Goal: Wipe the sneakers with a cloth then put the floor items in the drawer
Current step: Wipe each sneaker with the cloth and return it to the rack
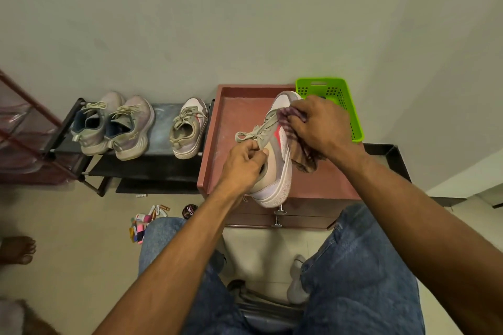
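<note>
A beige, white and red sneaker (275, 168) is tilted on its side above the brown drawer cabinet (234, 128). My left hand (242, 163) grips it at the collar and laces. My right hand (318, 125) holds a checked cloth (304, 160) bunched against the shoe's upper side. Its matching sneaker (189, 128) and a grey pair (114, 125) stand on the black shoe rack (152, 168). Small items lie on the floor to the left of my knee: several tubes and batteries (145, 220) and a round tin (189, 211). The drawer handle (278, 216) shows at the cabinet's front; the drawer looks closed.
A green plastic basket (351, 106) stands at the cabinet's back right corner. A red wire rack (24, 128) is at the far left. Another person's bare foot (17, 249) is on the floor at left. A white sock (296, 280) lies between my legs.
</note>
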